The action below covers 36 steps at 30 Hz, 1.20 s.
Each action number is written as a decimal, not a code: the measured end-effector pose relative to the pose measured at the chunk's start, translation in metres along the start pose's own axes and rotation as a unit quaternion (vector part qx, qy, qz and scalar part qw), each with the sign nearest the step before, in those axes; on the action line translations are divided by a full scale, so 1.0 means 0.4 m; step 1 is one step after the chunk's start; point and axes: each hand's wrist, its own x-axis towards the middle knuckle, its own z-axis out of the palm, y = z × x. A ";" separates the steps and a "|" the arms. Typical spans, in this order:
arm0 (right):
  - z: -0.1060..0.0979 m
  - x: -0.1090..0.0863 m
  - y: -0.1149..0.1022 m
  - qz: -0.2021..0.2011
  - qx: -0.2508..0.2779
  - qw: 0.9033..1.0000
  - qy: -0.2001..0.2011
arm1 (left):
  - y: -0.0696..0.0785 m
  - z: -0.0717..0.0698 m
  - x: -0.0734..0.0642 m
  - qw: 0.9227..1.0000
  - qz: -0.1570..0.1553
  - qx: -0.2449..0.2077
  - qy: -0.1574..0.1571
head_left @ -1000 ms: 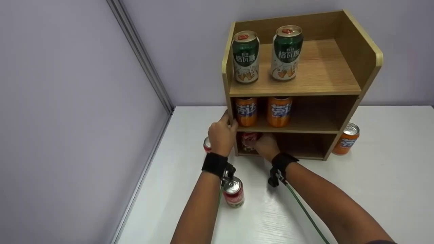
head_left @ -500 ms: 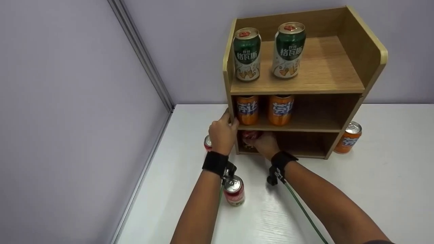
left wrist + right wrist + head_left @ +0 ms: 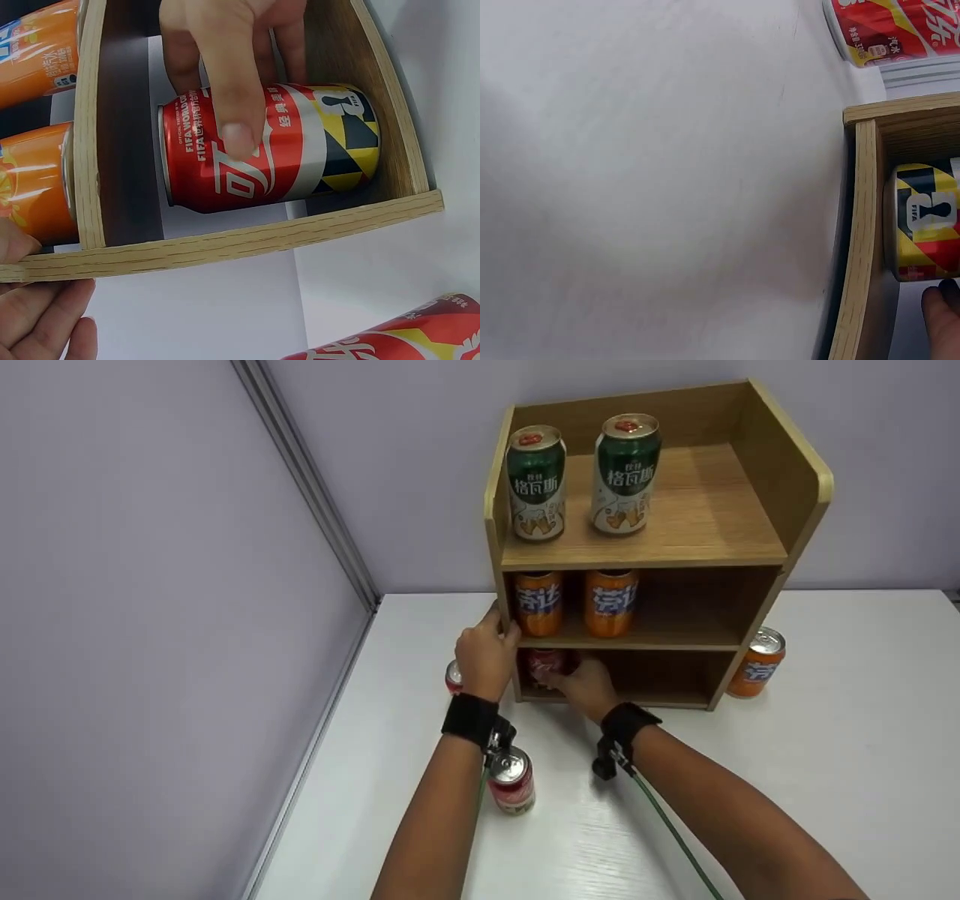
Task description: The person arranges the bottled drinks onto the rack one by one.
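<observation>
My left hand [image 3: 486, 660] grips the left side panel of a small wooden shelf [image 3: 649, 643], thumb at the front and fingers round the outside. My right hand [image 3: 589, 686] reaches into the bottom compartment and holds a red cola can [image 3: 547, 661] near the left wall. In the left wrist view, the right thumb lies across the label of that can [image 3: 292, 161], with the other fingers on its far side. The can's checkered base end [image 3: 922, 217] stands by the compartment floor in the right wrist view.
Two orange soda cans [image 3: 538, 604] stand in the middle compartment. Two green-and-white cans [image 3: 536, 484] are on top. A red can [image 3: 512, 784] stands in front, another [image 3: 453, 678] left of the shelf, and an orange can [image 3: 757, 664] to its right.
The cola can, tilted in my right hand half a second ago, now looks more upright and slightly deeper in the bottom compartment. My left hand keeps its grip on the panel. The head view shifts slightly.
</observation>
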 end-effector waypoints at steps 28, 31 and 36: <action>-0.010 -0.193 -0.008 -0.095 -0.006 0.989 -0.113 | -0.001 -0.001 0.009 1.000 -0.002 -0.007 -0.017; 0.009 -0.229 -0.022 -0.119 0.004 0.982 -0.146 | -0.001 -0.002 0.009 1.000 0.002 -0.012 -0.012; 0.046 -0.282 -0.053 -0.148 0.028 0.968 -0.201 | -0.002 -0.002 0.008 1.000 0.004 -0.015 -0.007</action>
